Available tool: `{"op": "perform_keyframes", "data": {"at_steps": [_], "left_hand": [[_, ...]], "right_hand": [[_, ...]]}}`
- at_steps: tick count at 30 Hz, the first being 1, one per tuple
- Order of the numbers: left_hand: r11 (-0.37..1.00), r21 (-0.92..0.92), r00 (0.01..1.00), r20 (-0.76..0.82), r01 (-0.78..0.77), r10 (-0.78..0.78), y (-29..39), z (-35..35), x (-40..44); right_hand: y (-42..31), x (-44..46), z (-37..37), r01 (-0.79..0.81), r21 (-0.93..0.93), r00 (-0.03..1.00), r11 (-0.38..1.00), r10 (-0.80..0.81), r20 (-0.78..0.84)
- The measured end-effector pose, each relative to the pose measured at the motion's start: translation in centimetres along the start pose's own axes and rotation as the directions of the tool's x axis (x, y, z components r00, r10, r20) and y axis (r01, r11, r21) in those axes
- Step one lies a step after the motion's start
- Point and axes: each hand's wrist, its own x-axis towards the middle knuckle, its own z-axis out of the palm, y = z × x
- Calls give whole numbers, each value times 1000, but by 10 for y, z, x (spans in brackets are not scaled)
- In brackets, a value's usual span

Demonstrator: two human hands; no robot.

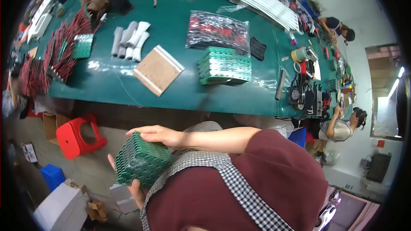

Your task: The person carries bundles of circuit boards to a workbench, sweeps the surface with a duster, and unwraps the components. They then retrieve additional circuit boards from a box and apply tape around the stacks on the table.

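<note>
Between my two hands is a thick stack of green circuit boards (141,160) with scalloped edges, tilted and close to my checked apron. My right hand (160,136) lies across the top side of the stack, its fingers over the far edge. My left hand (137,191) grips the stack from the left and below; its thumb shows in front and a fingertip at the far left, while the palm is hidden. Another stack of green circuit boards (224,67) sits on the green table (171,102), beside a plastic-wrapped pack (218,30) and a black board (258,48).
A brown square board (158,70), grey rolls (129,41) and bundled red wires (58,55) lie on the table. A fan unit (296,95) stands at right. A red stool (81,137) and blue bin (52,176) are on the floor. Several people work around the table.
</note>
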Motion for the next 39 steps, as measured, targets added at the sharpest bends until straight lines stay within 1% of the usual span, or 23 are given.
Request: {"op": "perform_keyframes", "data": {"at_steps": [1, 2, 3, 5, 6, 7, 9, 11, 13, 15, 18, 21, 22, 25, 26, 28, 29, 31, 33, 35, 36, 37, 39], "left_hand": [[1000, -18, 999, -52, -12, 11, 12, -19, -7], [998, 6, 993, -102, -65, 65, 23, -38, -16], [996, -26, 980, -183, -91, 84, 34, -50, -24], [987, -78, 936, -337, -140, 105, 51, -69, -38], [964, -178, 921, -370, -198, 121, 53, -87, -45], [961, -186, 904, -411, -206, 114, 57, -106, -54], [962, -220, 885, -464, -164, 44, 55, -143, -75], [954, -288, 874, -481, -82, -70, 40, -180, -95], [936, -351, 857, -492, -36, -151, 13, -207, -110], [919, -385, 836, -531, -92, -139, 16, -212, -102], [848, -409, 751, -660, -337, -20, 71, -197, -60], [720, -503, 675, -735, -479, -65, 66, -223, -60], [626, -590, 646, -743, -510, -174, 37, -246, -77], [600, -414, 295, -910, -685, -292, 77, -263, -93], [606, -343, 222, -938, -718, -267, 72, -285, -112], [595, -217, 112, -972, -774, -209, 67, -334, -163], [574, -166, 74, -981, -802, -179, 68, -356, -182], [722, 12, -200, -964, -691, -175, 96, -389, -206], [802, 161, -548, -803, -575, -232, 100, -446, -236], [854, 268, -609, -790, -445, -70, 111, -509, -263], [886, 301, -621, -783, -352, 19, 135, -537, -259], [905, 339, -626, -772, -255, 112, 161, -568, -253], [955, 288, -731, -638, 66, 243, 200, -658, -242]], "right_hand": [[15, 18, 14, -54, 38, 997, 998, 52, 50], [30, 35, 28, -93, 24, 991, 995, 90, 94], [46, 53, 42, -128, 13, 983, 992, 125, 137], [66, 78, 74, -195, -113, 973, 974, 207, 102], [74, 86, 83, -249, -130, 959, 960, 263, 104], [81, 96, 89, -315, -149, 934, 937, 335, 128], [100, 125, 107, -473, -207, 820, 857, 513, 253], [118, 142, 110, -750, -74, 621, 658, 738, 264], [131, 158, 115, -849, 6, 516, 528, 826, 226], [134, 180, 126, -881, -25, 466, 472, 877, 120], [141, 225, 145, -920, -172, 348, 352, 936, 50], [169, 257, 162, -930, -255, 274, 264, 962, -3], [189, 263, 153, -911, -311, 246, 270, 962, 117], [197, 298, 149, -747, -619, 264, 242, 963, 58], [188, 318, 152, -707, -673, 299, 218, 954, -4], [180, 351, 136, -779, -569, 412, 264, 900, -146], [172, 367, 129, -766, -579, 466, 280, 862, -200], [163, 399, 120, -720, -640, 558, 267, 771, -306], [173, 443, 112, -701, -668, 590, 251, 730, -345], [205, 506, 139, -558, -810, 667, 180, 678, -309], [232, 540, 159, -442, -856, 759, 269, 621, -196], [260, 572, 178, -335, -892, 805, 304, 584, -103], [326, 647, 226, -96, -924, 875, 371, 473, 99]]}}
